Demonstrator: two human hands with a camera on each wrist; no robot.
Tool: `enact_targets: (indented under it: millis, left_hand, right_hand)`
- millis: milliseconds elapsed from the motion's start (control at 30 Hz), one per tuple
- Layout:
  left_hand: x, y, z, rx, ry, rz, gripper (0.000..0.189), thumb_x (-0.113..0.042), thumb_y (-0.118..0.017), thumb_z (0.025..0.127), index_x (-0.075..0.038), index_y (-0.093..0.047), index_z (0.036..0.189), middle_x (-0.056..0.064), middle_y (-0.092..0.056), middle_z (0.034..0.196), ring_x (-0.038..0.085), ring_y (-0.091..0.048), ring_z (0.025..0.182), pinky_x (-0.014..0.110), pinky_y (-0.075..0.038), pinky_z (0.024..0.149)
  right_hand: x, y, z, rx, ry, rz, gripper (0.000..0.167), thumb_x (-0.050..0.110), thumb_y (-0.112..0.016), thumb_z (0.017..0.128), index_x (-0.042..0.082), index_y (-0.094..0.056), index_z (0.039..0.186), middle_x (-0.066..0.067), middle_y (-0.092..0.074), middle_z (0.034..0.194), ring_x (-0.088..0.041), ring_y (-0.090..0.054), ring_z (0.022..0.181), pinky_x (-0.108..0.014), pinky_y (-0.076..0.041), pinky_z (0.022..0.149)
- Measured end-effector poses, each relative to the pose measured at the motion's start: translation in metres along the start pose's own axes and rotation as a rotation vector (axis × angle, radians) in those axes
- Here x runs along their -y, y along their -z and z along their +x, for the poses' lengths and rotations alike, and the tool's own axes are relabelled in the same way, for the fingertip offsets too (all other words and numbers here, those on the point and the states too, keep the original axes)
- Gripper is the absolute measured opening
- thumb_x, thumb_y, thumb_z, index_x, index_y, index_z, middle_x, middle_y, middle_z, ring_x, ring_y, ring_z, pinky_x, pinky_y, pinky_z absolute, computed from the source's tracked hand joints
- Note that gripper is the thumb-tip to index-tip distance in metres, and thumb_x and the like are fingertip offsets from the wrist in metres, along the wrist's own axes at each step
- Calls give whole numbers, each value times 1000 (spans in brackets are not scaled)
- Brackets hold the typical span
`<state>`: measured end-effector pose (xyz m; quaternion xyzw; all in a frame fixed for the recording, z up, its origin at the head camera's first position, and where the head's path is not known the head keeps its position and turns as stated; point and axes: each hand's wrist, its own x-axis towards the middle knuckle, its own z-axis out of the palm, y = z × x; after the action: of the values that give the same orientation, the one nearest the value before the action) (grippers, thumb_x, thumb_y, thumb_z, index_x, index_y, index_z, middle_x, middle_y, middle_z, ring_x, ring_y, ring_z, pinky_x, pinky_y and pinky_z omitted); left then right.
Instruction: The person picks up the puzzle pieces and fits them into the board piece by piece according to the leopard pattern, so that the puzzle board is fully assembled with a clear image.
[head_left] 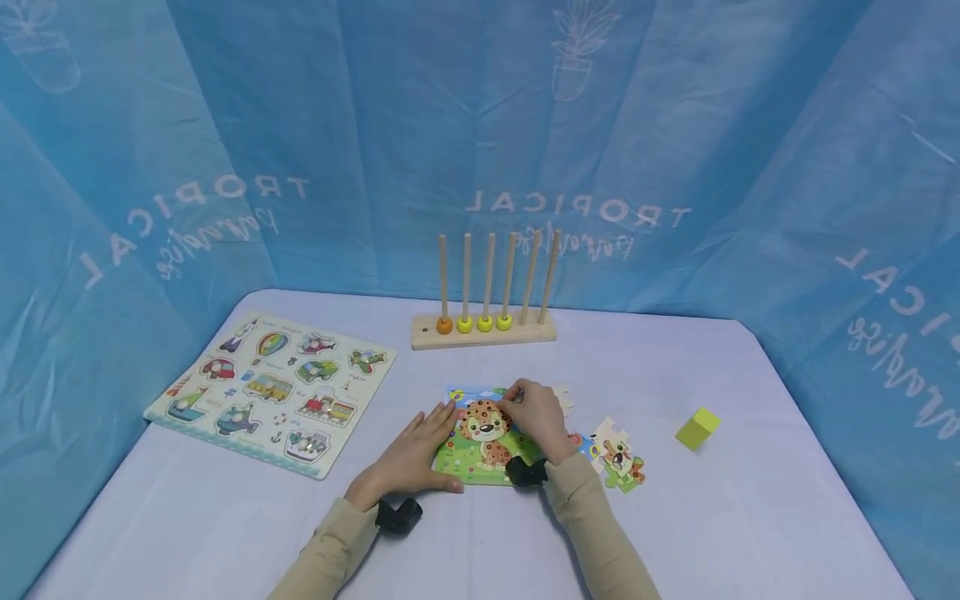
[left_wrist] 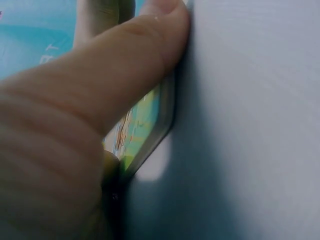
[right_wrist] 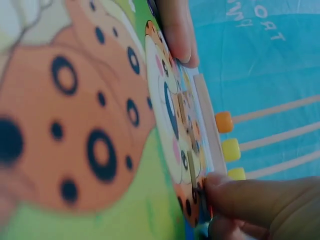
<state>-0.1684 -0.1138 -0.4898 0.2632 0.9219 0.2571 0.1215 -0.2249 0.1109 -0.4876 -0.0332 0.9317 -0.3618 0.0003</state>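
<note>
A jigsaw puzzle [head_left: 465, 461] with a cartoon leopard on a green meadow lies flat at the middle of the table. My left hand [head_left: 408, 454] rests along its left side, fingers and thumb extended. In the left wrist view the thumb [left_wrist: 100, 75] lies straight against the board's edge. Over the upper right of the picture, my right hand [head_left: 538, 417] pinches a puzzle piece between thumb and finger; most of that piece is hidden. The right wrist view has this pinch beside the leopard's ear [right_wrist: 190, 202], where raised piece edges show. Loose puzzle pieces [head_left: 622, 458] lie just right of my right wrist.
A wooden peg stand [head_left: 483, 333] with an orange bead and several yellow ones stands behind the puzzle. On the left lies a vehicle peg board [head_left: 281, 392]. A yellow-green block [head_left: 697, 428] stands on the right. Blue curtain [head_left: 480, 150] surrounds the table's back and sides.
</note>
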Motion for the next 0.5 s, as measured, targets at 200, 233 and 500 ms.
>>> enact_targets:
  millis: [200, 233, 500]
  left_hand:
    - [0, -3, 0, -10, -12, 12, 113, -53, -77, 74, 1, -18, 153, 17, -13, 162, 35, -12, 151, 54, -9, 123]
    - [0, -3, 0, -12, -11, 13, 113, -53, -77, 74, 1, -18, 153, 17, -13, 162, 35, -12, 151, 54, -9, 123]
    - [1, -2, -1, -12, -1, 24, 113, -54, -77, 74, -1, -18, 154, 16, -13, 163, 34, -12, 151, 53, -9, 124]
  right_hand:
    - [-21, 24, 4, -20, 27, 133, 14, 22, -67, 92, 9, -70, 97, -8, -66, 83, -13, -50, 58, -25, -41, 51]
    - [-27, 31, 4, -11, 18, 146, 17, 21, -67, 92, 9, -70, 103, -10, -67, 93, -14, -53, 63, -26, -43, 53]
    - [-65, 66, 1, 161, 17, 82, 67, 7, -77, 80, 9, -49, 142, -17, -53, 133, -18, -47, 76, -27, -42, 63]
